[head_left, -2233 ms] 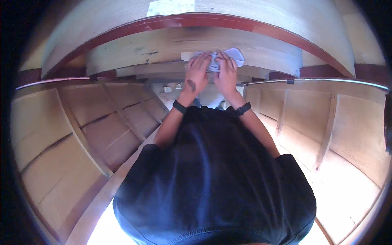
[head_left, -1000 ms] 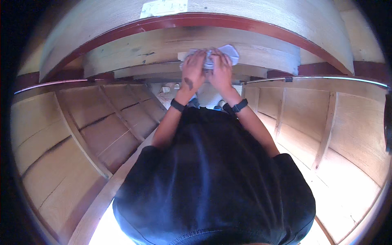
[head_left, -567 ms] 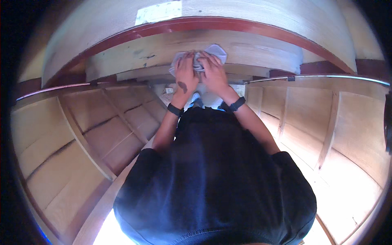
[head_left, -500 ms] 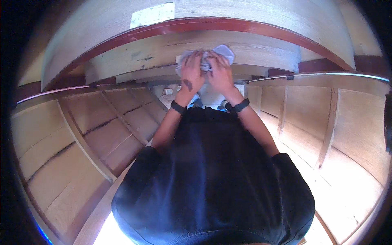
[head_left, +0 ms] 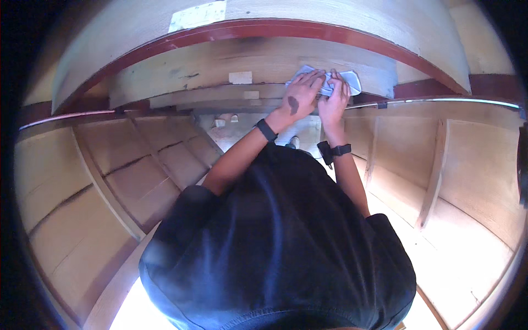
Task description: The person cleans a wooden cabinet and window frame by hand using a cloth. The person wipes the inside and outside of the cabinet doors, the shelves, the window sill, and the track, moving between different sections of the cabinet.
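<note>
A pale, bluish-white cloth (head_left: pixel 352 82) lies bunched against the face of a wooden board (head_left: pixel 165 74), toward its right half. My left hand (head_left: pixel 300 99) presses the cloth's left part with bent fingers, its back facing up. Close beside it, my right hand (head_left: pixel 334 104) grips the right part, and a flat corner sticks out past its fingers. What the palms touch is hidden. A dark mark shows on the back of my left hand, and dark bands circle both wrists.
Above the board runs a red beam (head_left: pixel 264 28), with a pale paper label (head_left: pixel 198 16) beyond it. Framed wooden panels (head_left: pixel 55 181) flank me on the left, and similar panels (head_left: pixel 473 176) on the right. A lighter patch (head_left: pixel 240 77) sits on the board.
Both hands have slid rightward along the board, carrying the cloth with them. The pale patch on the board now shows fully. My torso has turned slightly.
</note>
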Available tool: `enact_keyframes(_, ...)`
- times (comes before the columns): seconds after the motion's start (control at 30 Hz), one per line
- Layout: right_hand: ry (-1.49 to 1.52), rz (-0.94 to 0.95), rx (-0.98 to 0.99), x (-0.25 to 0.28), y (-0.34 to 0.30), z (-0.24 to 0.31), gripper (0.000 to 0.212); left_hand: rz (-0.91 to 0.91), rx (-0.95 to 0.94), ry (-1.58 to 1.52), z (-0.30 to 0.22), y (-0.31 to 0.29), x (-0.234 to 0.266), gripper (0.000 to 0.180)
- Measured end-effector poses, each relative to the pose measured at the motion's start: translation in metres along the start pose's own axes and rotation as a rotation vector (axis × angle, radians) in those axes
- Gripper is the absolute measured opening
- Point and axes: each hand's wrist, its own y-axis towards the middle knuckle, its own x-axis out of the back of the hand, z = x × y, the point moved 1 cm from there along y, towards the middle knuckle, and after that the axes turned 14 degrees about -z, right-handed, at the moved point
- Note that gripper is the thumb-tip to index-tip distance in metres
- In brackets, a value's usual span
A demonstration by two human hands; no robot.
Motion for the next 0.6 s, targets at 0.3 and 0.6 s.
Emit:
enact_keyframes(0.3,0.256,0.259,0.098,-0.079,-0.033,0.1,0.042,-0.161,0.202,0.156,0.066,-0.06,0.11,0.058)
enact_keyframes(0.6,0.398,0.36,0.262,-0.088,-0.042,0.12,0.047,-0.304,0.308,0.339,0.067,-0.078,0.121,0.058)
